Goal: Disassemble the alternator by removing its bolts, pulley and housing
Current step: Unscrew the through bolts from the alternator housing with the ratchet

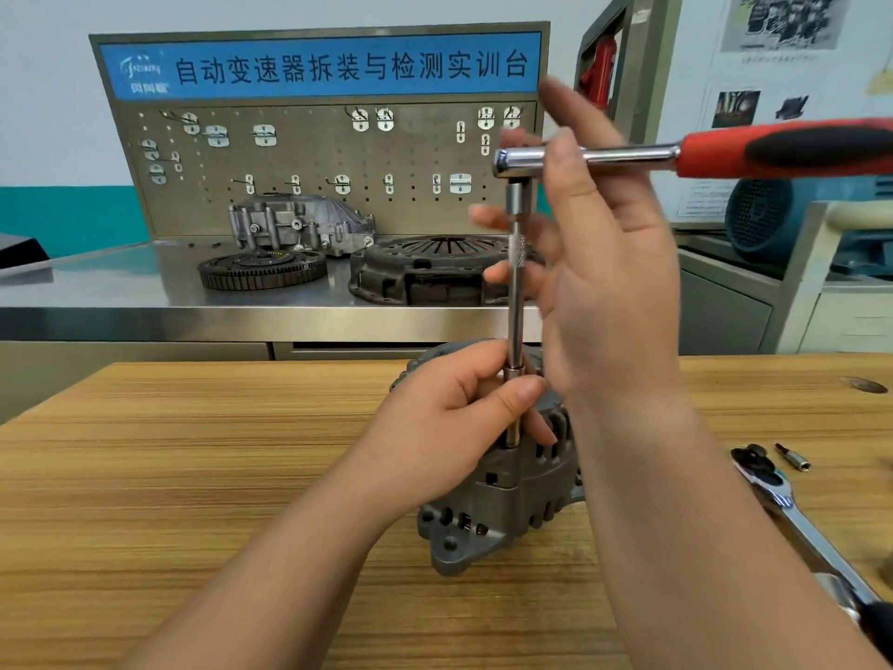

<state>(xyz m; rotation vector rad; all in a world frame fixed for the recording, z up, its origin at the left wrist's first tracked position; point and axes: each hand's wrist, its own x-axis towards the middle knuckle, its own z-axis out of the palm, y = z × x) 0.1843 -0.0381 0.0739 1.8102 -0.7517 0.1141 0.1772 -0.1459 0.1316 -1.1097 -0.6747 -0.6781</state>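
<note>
A grey cast alternator (502, 495) stands on the wooden table (193, 476). A chrome extension bar (516, 302) rises upright from its top and carries a ratchet with a red and black handle (783, 149) that points right. My left hand (449, 423) grips the bar's lower end and socket, just above the housing. My right hand (604, 263) is raised beside the upper part of the bar, its fingers straight and blurred, close to the ratchet head. The bolt under the socket is hidden.
A second ratchet (783, 505) and a small bit (792, 456) lie on the table at the right. Behind, a steel bench (96, 287) holds a ring gear (263, 268), a clutch cover (435, 273) and a gearbox housing (299, 224) below a pegboard.
</note>
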